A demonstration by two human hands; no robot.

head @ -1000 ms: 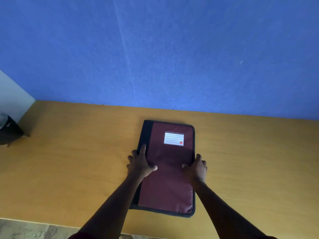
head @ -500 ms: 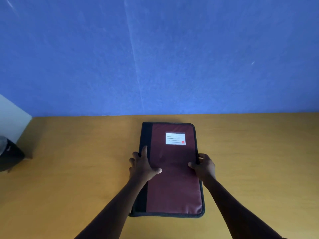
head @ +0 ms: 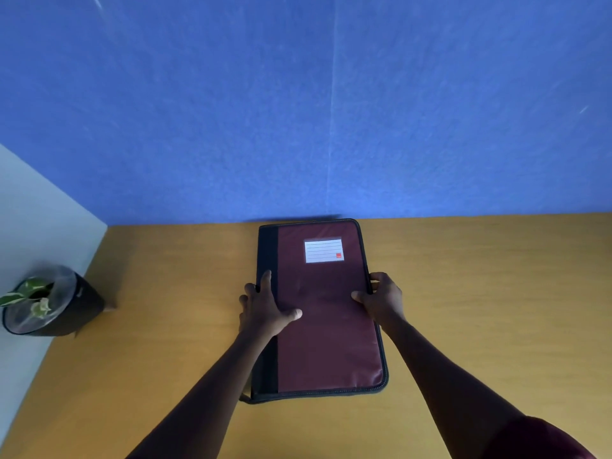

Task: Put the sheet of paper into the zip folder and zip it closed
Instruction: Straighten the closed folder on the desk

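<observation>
A maroon zip folder (head: 326, 326) with a black spine and a white label lies flat and closed on the wooden table (head: 480, 309), its far end against the blue wall. My left hand (head: 265, 308) rests on its left edge, fingers around the spine and thumb on the cover. My right hand (head: 384, 298) grips the right edge, thumb on top and fingers curled over the zip side. No sheet of paper is in sight.
A black pot with a green-and-white plant (head: 49, 303) stands at the table's left end beside a pale side wall (head: 36, 220). The blue wall (head: 298, 111) runs along the back of the table.
The folder has slid away from me until its far end touches the blue wall. Both hands stayed on its edges. My view has shifted, so the plant pot now shows.
</observation>
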